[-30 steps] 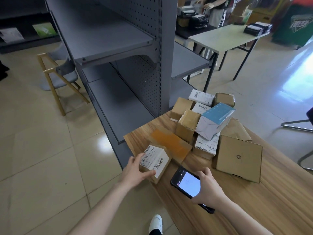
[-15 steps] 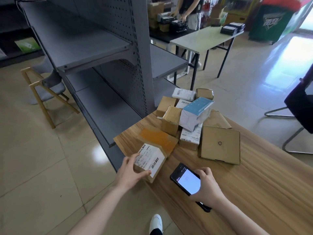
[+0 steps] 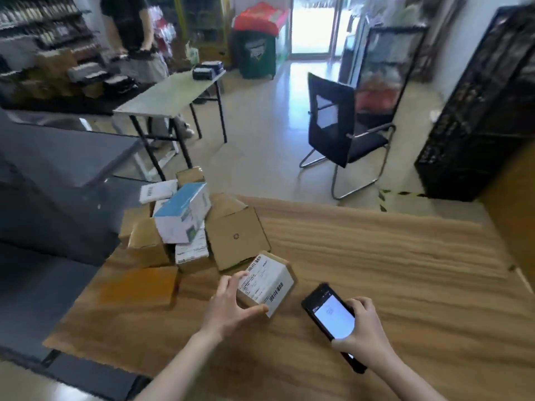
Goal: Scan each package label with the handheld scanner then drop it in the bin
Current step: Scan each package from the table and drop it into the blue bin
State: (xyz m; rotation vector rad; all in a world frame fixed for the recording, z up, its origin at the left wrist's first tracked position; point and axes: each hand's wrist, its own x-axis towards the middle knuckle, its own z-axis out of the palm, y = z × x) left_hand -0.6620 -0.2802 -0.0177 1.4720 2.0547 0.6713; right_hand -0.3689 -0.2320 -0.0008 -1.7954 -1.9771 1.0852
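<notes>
The left hand (image 3: pixel 228 306) holds a small box (image 3: pixel 265 282) on the desk (image 3: pixel 390 270), fingers curled around it, while the right hand (image 3: pixel 363 328) grips the scanner (image 3: pixel 330 316).

Black office chair (image 3: pixel 344 131) sits way out beyond the fingers (image 3: pixel 228 285), with a pale folding table (image 3: pixel 170 94) far off to their left. Black crates (image 3: pixel 477 111) are stacked far right. Wooden counter (image 3: pixel 376 256) is underneath them and grey shelving (image 3: pixel 58 157) is left.

Labelled package (image 3: pixel 266 282) sits on desk (image 3: pixel 376 270), near side, held by left hand (image 3: pixel 231 308) from its 7 o'clock. Scanner (image 3: pixel 333 319) at package's 3 o'clock, gripped by right hand (image 3: pixel 362 328). Flat box (image 3: pixel 236 237) just behind package; box pile (image 3: pixel 179 224) at 10 o'clock. Chair (image 3: pixel 341 131) beyond desk at 12, crate (image 3: pixel 477 111) at 2.
</notes>
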